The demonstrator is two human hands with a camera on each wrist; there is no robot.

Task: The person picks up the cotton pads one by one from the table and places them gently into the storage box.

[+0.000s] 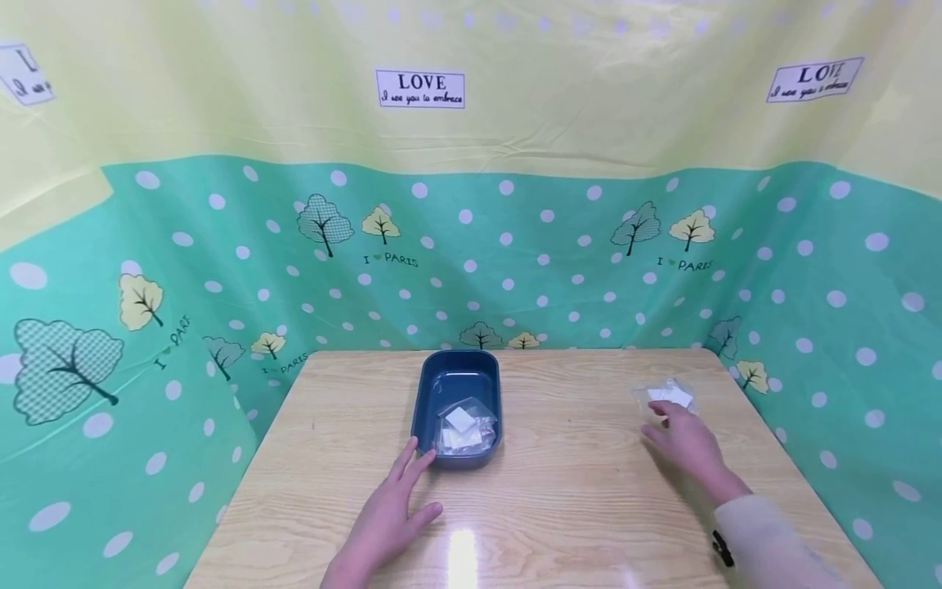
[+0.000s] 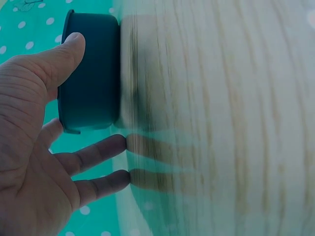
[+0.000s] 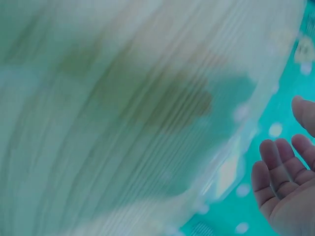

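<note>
A dark blue rectangular container point(image 1: 420, 401) stands on the wooden table, holding a clear plastic bag point(image 1: 464, 429) with white pieces in it. My left hand point(image 1: 390, 511) is at its near left corner, fingers spread. In the left wrist view, two fingertips of that hand point(image 2: 44, 162) meet the tabletop beside the container point(image 2: 93, 73). My right hand point(image 1: 688, 442) reaches over the right side of the table, fingertips at the near edge of a second clear bag point(image 1: 677, 394) with white pieces. Nothing lies within the loosely bent fingers of the right hand point(image 3: 290, 182).
The light wooden table point(image 1: 574, 499) backs onto a green and yellow patterned cloth point(image 1: 545, 270), which also rises along both sides. A bright light reflection falls on the table's front. The right sleeve point(image 1: 765, 540) is pale, with a black piece on its cuff.
</note>
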